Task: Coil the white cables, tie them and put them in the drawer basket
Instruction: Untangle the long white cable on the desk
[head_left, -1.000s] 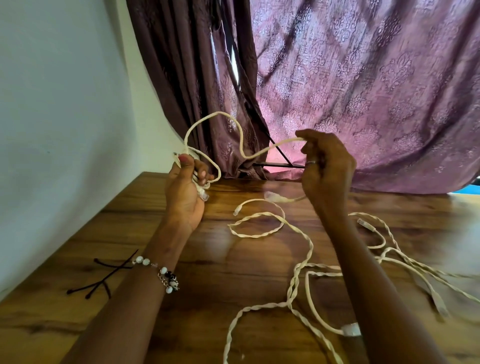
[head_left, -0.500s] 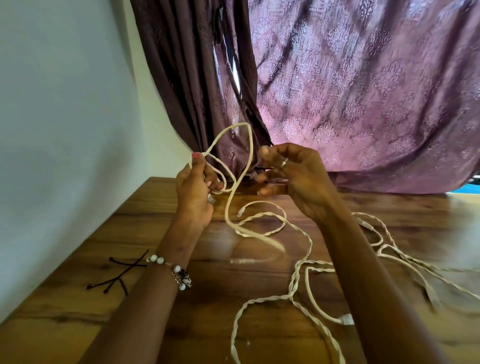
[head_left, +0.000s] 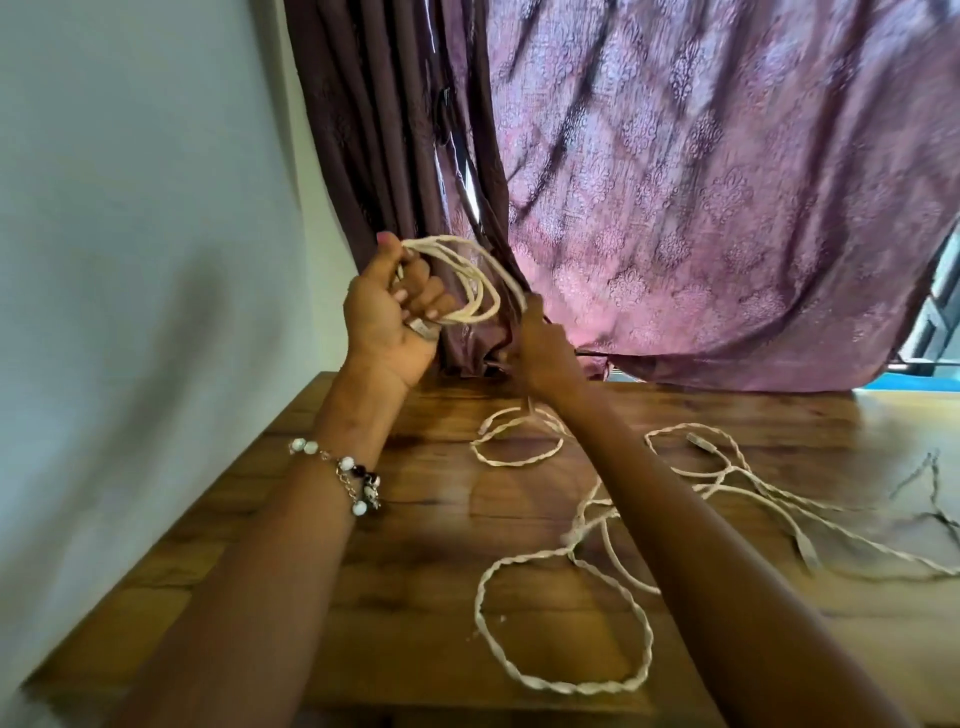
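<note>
A pale wall (head_left: 130, 234) runs down my far left, and the wooden surface (head_left: 415, 597) butts up to it along its left edge. My left forearm reaches up from the bottom with a beaded bracelet (head_left: 343, 470) on the wrist. My left hand (head_left: 387, 312) is raised above the back of the surface, fingers curled round a small coil (head_left: 462, 280) of white cable, several loops gathered in the fist with a plug end poking out near the heel of my palm. One strand leaves the coil and crosses to my right hand (head_left: 537, 343), just beside it, which pinches that strand at the fingertips; the cable drops from there towards the surface.

Right of my arms the rest of the white cables (head_left: 571, 649) lie loose on the wood: a small loop near the back, a big twisted loop near the front edge, and a tangle trailing off to the right with a connector (head_left: 698, 441) in it. Further right lie thin dark ties (head_left: 930, 478), blurred. Behind everything hangs a purple patterned curtain (head_left: 701, 182), its hem touching the back edge. I see no basket here. The bare wood lies mostly to the left of the cables, under my left forearm.
</note>
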